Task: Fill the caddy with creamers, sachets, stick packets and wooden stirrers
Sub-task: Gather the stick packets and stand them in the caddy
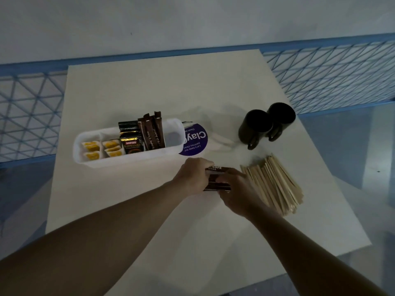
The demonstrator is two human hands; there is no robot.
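At the left of the surface [149, 92] sits the caddy [119, 160]. Its two left compartments hold yellow creamers [92, 146], the next holds black sachets [130, 144], and then come brown stick packets [152, 133] standing on end and leaning right. The rightmost compartment looks bare. Just right of it lies a round purple label [195, 139].

Nearer the person, the left hand [193, 174] and right hand [235, 193] both curl around a loose bundle [215, 178] of more brown sticks. It is low over the surface or resting on it; I cannot tell which. Right of the hands, the wooden stirrers [273, 184] lie in a fanned heap, not yet in the caddy, with two dark mugs [256, 127] beyond.

The likely trouble is that the bundle is held only from either side, so sticks could slip out on the lift. Pushed in hard, it could topple the leaning packets or shove the light caddy. The right wrist is close to the stirrers and could scatter them.
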